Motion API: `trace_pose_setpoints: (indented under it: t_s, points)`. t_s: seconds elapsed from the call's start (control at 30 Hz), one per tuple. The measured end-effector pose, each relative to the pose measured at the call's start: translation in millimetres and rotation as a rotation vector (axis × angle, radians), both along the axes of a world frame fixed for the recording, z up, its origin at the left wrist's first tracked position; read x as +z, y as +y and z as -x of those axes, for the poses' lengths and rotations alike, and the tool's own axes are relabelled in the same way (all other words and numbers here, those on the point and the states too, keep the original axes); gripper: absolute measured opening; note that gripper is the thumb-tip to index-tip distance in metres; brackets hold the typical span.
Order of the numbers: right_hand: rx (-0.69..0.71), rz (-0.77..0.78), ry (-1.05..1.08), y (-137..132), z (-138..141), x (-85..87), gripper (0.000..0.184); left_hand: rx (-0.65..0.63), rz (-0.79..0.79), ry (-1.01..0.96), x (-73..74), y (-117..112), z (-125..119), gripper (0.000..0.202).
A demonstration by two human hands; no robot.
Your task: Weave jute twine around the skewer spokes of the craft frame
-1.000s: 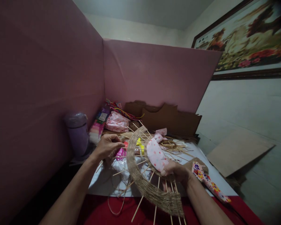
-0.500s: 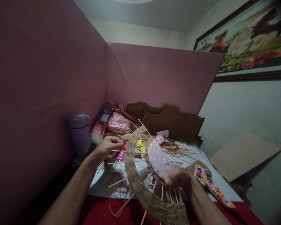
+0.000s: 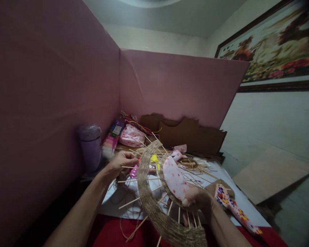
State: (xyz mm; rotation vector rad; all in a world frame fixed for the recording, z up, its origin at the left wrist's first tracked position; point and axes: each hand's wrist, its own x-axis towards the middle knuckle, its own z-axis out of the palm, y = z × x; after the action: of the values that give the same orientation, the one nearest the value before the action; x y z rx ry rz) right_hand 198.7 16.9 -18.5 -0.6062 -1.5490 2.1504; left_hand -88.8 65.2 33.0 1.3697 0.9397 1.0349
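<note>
A half-round woven fan (image 3: 147, 192) of brown twine and thin wooden sticks is held up over the table. Its stick ends poke out past the outer band. At its centre sits a white cloth piece with red dots (image 3: 173, 176), edged in twine. My right hand (image 3: 195, 199) grips the fan at the lower end of this centre, thumb on the front, other fingers partly hidden behind the sticks. Beyond the band's upper left side, my left hand (image 3: 125, 160) is closed in a pinch; what lies between its fingertips is too small to tell. Loose twine (image 3: 122, 223) hangs below.
A purple lidded container (image 3: 90, 149) stands left by the pink partition (image 3: 180, 85). Behind lie a dotted cloth bundle (image 3: 132, 136), torn cardboard (image 3: 180, 132) and a heap of thin sticks (image 3: 195, 164). A flowered cloth-covered piece (image 3: 234, 207) rests at right on the white table surface.
The view has shifted slightly, so everything sits a little lower and further right. Both hands keep nearly the same place on and beside the fan.
</note>
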Motion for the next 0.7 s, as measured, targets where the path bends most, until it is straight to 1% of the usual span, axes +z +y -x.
trace_pose_setpoints:
  t_s: [0.1,0.13,0.23,0.37,0.53,0.63,0.7]
  points:
    - [-0.116,0.061,0.081,-0.8,-0.2,-4.3,0.047,-0.028,-0.002,-0.001,-2.2,1.4,1.2,0.037]
    - [-0.125,0.084,0.091,-1.1,-0.6,-5.4,0.047,-0.046,-0.002,-0.002,-3.1,1.7,2.0,0.037]
    - [-0.095,0.129,0.108,-1.5,-1.8,-6.9,0.043,-0.109,-0.007,-0.005,-6.2,2.3,4.1,0.035]
    - [-0.085,0.111,0.175,-3.2,0.5,-1.7,0.036,-0.163,-0.017,-0.022,-8.5,1.9,4.2,0.034]
    - [-0.102,0.096,0.202,-6.9,4.4,5.1,0.036,-0.170,-0.008,-0.063,-5.3,-0.2,0.9,0.034]
    - [-0.082,0.086,0.171,-4.7,2.7,2.4,0.034,-0.161,0.016,-0.112,-2.7,-1.7,1.7,0.036]
    - [-0.040,0.062,0.127,-2.1,1.1,-0.6,0.034,-0.174,0.050,-0.152,-1.3,-2.5,4.0,0.038]
